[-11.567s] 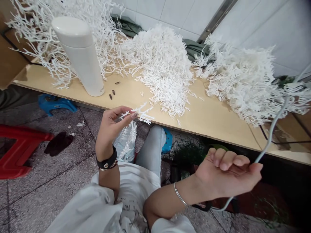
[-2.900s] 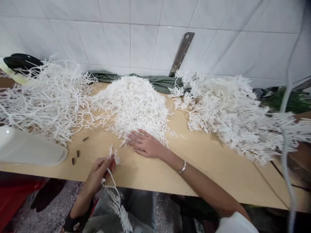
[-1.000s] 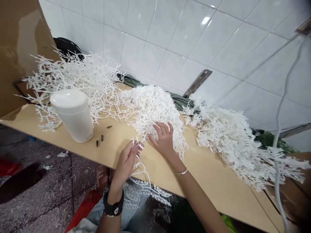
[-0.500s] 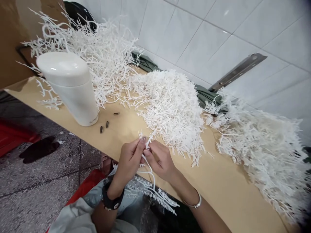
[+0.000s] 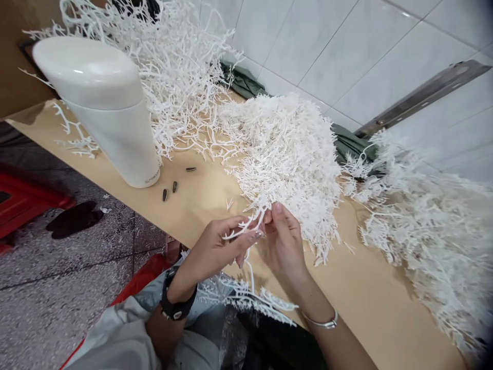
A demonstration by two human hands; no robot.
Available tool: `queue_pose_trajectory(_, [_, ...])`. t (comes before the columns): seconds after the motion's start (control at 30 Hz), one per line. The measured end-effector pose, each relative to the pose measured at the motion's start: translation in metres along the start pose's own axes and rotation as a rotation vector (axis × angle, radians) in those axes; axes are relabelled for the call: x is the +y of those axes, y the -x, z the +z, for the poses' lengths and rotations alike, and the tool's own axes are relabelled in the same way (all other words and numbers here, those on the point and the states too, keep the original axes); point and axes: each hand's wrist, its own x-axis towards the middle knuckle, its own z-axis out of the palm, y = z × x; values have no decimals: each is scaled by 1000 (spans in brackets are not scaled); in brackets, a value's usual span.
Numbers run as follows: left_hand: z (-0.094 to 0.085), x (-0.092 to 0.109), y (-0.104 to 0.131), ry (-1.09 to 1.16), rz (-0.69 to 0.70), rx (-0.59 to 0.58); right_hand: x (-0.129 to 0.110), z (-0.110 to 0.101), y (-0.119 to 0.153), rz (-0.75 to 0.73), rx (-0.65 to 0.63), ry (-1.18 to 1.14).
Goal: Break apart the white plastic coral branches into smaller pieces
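Observation:
A white plastic branch piece [image 5: 243, 227] with thin forked twigs is held between my two hands above the table's near edge. My left hand [image 5: 221, 242] is closed round it, with twigs lying across the fingers. My right hand [image 5: 285, 237] pinches its upper end between thumb and fingertips; the exact grip is partly hidden. A white stem hangs below the hands toward more white branches [image 5: 258, 299] over my lap. Just beyond my hands lies a dense heap of short white twigs [image 5: 288, 149], with one small loose twig piece [image 5: 229, 203] on the board.
A white lidded bottle [image 5: 111, 123] stands at left beside several dark seeds [image 5: 174, 186]. Longer white branches [image 5: 181, 67] pile behind it, and another white heap [image 5: 435, 241] lies at right. A metal bar [image 5: 423, 97] leans against the tiled wall. Red stools are below left.
Both hands have moved up and to the right, and my right hand has turned upward at the branch's end. A small loose twig now lies on the board. The camera view has shifted.

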Motion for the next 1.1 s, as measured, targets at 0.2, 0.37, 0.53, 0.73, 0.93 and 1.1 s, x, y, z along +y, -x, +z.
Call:
queue_pose_trajectory(0.2, [0, -3, -1, 99, 115, 128, 1, -11, -3, -44, -246, 12])
queue_pose_trajectory(0.37, [4, -6, -6, 290, 264, 594, -22, -22, -5, 123, -946, 234])
queue_pose_trajectory(0.53, [11, -7, -10, 350, 487, 978, -30, -28, 2, 10, -1024, 355])
queue_pose_trajectory(0.73, [13, -4, -2, 183, 324, 834, -12, -10, 11, 3, -799, 475])
queue_pose_trajectory(0.93, [8, -3, 2, 105, 227, 493, 7, -4, 13, 35, -543, 386])
queue_pose_trajectory(1.1, [8, -6, 3, -35, 370, 653, 1, -7, 9, -92, -301, 393])
